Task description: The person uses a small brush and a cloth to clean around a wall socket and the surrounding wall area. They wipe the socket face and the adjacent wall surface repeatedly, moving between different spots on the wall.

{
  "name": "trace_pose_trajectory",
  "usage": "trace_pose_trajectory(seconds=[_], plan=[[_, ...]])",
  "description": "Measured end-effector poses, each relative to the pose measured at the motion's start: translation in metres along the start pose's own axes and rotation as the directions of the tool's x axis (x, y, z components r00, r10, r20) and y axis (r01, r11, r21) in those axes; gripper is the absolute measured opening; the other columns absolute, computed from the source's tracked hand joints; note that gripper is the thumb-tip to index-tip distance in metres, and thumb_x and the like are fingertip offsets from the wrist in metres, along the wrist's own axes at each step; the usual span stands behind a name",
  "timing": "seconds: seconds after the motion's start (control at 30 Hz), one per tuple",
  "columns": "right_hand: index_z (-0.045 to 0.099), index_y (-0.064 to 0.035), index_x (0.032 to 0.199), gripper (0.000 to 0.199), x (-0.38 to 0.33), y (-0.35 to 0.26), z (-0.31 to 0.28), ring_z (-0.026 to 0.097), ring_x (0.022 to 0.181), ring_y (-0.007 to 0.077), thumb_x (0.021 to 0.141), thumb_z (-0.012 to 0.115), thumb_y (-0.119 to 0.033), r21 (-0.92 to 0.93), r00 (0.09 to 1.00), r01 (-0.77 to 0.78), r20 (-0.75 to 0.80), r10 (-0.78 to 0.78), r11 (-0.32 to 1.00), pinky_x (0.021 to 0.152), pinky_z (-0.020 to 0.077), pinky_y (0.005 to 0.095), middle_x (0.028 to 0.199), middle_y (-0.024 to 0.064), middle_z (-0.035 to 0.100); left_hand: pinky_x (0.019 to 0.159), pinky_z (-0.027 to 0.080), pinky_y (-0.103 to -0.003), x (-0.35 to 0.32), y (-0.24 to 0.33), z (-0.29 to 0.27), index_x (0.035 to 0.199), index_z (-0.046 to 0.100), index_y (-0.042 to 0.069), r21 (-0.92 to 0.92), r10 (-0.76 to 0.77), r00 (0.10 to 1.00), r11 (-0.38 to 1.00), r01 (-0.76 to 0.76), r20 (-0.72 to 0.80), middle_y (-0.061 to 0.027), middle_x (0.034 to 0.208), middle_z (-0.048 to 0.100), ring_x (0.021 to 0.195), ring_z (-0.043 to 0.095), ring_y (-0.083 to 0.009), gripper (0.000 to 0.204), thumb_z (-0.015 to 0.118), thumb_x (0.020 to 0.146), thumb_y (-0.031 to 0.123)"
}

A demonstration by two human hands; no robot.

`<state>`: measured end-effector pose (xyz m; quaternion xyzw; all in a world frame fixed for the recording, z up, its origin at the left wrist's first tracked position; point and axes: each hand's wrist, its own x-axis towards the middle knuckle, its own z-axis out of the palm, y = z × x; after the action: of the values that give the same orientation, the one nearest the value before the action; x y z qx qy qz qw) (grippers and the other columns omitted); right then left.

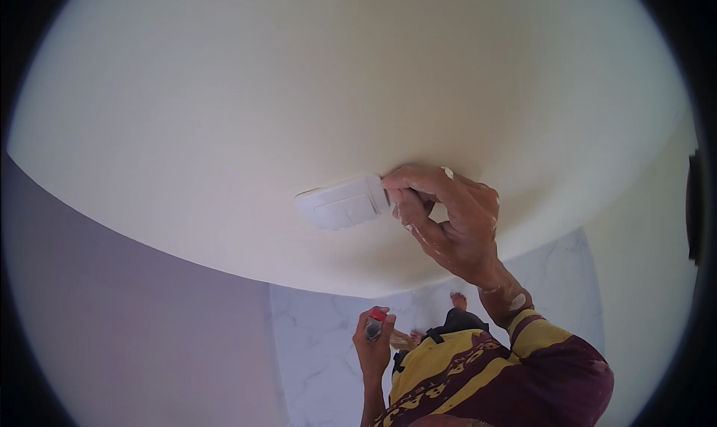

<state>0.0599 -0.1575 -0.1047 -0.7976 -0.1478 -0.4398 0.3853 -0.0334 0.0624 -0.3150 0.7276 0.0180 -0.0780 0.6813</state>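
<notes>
A white switch plate (340,205) sits on the cream wall (358,91). My right hand (448,218), flecked with white paint, is raised to the plate's right edge, its fingers pinched on a small grey blade-like piece (387,199) that touches the plate. What the piece is stays too small to tell. Lower down, near my chest, my left hand (371,345) grips a paintbrush (381,326) with a red handle part, a metal band and pale bristles pointing right. The brush is well away from the wall.
The cream wall fills most of the view, with a greyish-lilac wall (112,315) adjoining at the left. Below lies a white marble-patterned floor (321,352), where a bare foot (458,301) shows. My yellow and maroon patterned sleeve (538,360) crosses the lower right.
</notes>
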Motion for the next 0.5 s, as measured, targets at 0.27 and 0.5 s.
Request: trace_pose_trajectory(seconds=[0.27,0.5], plan=[[0.071,-0.0049,0.107,0.031,0.031,-0.013,-0.005,0.067,0.060,0.0124,0.080,0.074,0.008,-0.174,0.965,0.231,0.169,-0.202,0.957,0.056,0.0532,0.0283,0.073,0.0013,0.069,0.084,0.052,-0.027,-0.001,-0.003,0.001,0.115,0.068,0.002,-0.006,0.013,1.000,1.000,-0.013,-0.002,-0.0043,0.102,0.072,0.090,0.062,-0.0089,0.023,0.077,0.097,0.013],[0.070,-0.0058,0.107,0.026,0.056,-0.018,-0.018,0.065,0.058,0.0170,0.083,0.073,0.005,-0.264,0.917,0.314,0.333,-0.220,0.912,0.055,0.0520,0.0294,0.070,0.0034,0.065,0.084,0.051,-0.027,-0.006,-0.007,0.003,0.113,0.067,0.003,-0.055,-0.072,0.997,0.996,0.071,-0.024,-0.0025,0.100,0.069,0.091,0.060,-0.0095,0.022,0.077,0.097,0.015]])
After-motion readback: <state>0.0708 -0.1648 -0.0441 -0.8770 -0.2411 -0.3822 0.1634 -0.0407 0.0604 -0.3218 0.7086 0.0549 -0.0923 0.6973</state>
